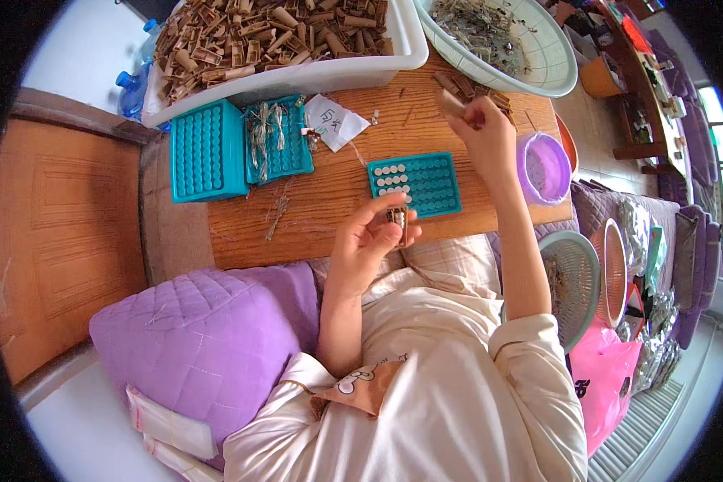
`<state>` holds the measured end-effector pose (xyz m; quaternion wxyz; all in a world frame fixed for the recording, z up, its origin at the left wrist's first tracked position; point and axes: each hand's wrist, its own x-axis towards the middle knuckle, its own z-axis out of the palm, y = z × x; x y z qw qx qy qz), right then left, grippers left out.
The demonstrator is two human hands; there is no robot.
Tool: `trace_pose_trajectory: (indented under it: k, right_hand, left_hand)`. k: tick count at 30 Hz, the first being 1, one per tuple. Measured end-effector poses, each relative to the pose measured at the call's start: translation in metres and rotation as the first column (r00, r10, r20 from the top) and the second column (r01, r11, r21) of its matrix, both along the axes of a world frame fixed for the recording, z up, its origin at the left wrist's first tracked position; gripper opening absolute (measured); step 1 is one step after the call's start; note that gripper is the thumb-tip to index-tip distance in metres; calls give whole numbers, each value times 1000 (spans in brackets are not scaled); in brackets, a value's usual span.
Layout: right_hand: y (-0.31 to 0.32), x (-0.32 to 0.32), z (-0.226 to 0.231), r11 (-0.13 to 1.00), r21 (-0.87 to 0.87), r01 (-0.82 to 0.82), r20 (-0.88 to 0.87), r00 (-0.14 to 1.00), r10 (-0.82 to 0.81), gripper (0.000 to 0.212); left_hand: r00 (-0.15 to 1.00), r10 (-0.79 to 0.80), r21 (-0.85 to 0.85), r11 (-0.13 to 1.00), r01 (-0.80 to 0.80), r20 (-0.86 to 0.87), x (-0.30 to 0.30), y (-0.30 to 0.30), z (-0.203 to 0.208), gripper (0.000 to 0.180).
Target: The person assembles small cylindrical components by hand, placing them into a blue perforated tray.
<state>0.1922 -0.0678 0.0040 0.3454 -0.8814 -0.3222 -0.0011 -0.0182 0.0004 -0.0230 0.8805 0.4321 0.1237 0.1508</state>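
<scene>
My left hand is closed round a small brown open casing, which has light, shiny parts inside. This is just in front of a teal tray with round pockets. White round pieces sit in the tray's left columns. Farther right, my right hand pinches a brown curved shell between thumb and fingers. Below that hand, more brown shells lie on the wooden table by the edge of a pale green basket.
A white bin heaped with brown shells stands at the back. Stacked teal trays and a tray of wire bundles are at left. The pale green basket holds small clear parts. A purple tub stands at the table's right edge.
</scene>
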Motion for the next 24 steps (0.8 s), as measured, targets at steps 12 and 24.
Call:
trace_pose_trajectory:
  k: [12,24]
  right_hand:
    - [-31,-120,11,871,482,-93,-547,745,382,27]
    - [-22,-128,29,958,245,-150,-418,875,244,25]
  left_hand:
    - [910,412,-83,909,-408,37,4,-8,1,31]
    - [921,368,35,926,-375,131,1,-9,2,34]
